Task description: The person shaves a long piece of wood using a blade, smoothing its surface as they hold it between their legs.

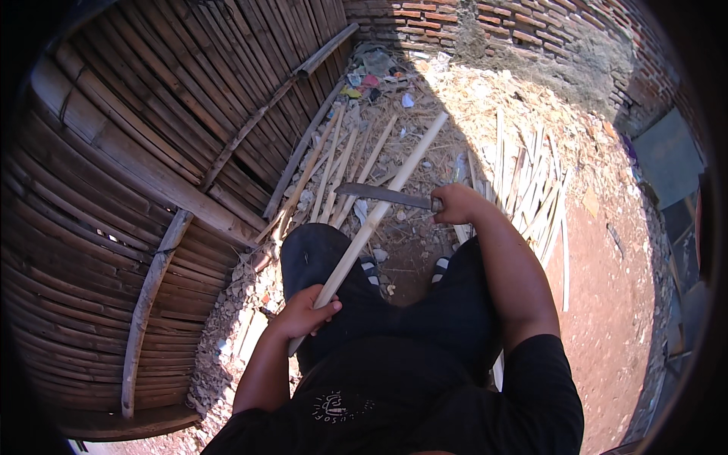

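A long pale bamboo strip (406,168) slants from my lap up toward the far middle. Near its lower end, my left hand (306,311) is wrapped round it, over my left thigh. My right hand (455,205) grips the handle of a machete (390,196), whose dark blade points left with a hooked tip. The blade lies across the strip at about its middle; whether it touches or hovers just above I cannot tell. Part of the machete's handle is hidden inside my fist.
Several split bamboo strips (531,182) lie heaped on the right, with more strips (334,167) on the left. A bamboo slat wall (167,114) rises close on my left. Shavings and litter cover the ground before a brick wall (523,34). My sandalled feet (440,269) stand below.
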{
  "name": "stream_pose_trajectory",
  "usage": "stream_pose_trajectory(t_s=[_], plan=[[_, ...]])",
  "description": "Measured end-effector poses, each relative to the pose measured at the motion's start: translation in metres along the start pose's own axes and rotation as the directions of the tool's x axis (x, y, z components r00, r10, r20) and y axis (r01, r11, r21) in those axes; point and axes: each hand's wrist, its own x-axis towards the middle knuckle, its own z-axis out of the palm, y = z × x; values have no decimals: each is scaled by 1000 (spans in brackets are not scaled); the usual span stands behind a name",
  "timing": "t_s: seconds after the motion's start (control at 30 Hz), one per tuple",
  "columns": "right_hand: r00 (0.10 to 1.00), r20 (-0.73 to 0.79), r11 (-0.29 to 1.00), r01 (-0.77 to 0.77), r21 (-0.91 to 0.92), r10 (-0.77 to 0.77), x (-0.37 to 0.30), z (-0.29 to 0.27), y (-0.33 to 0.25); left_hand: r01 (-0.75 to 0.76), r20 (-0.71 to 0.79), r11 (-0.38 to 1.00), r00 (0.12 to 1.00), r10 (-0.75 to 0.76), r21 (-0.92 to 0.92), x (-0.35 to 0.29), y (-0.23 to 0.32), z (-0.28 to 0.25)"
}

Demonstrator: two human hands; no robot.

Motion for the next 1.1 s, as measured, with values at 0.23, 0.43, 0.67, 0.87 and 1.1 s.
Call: stream_pose_trajectory(t_s=[0.23,0.43,0.67,0.87,1.1], plan=[[1000,25,1000,-17,-4,17,-1,-5,-7,7,-7,1000,1000,-7,-5,-1,0,0],[999,27,1000,-23,12,23,-3,-6,-7,14,-6,1000,1000,-14,-6,-1,4,1],[999,35,1000,-18,18,17,-2,-6,-6,12,-5,1000,1000,-12,-14,-1,4,1],[999,34,1000,-24,3,24,-2,-6,-6,3,5,1000,1000,-3,-19,-1,4,1],[999,32,1000,-15,-1,15,-1,-3,-3,8,9,1000,1000,-8,-14,-1,4,0]])
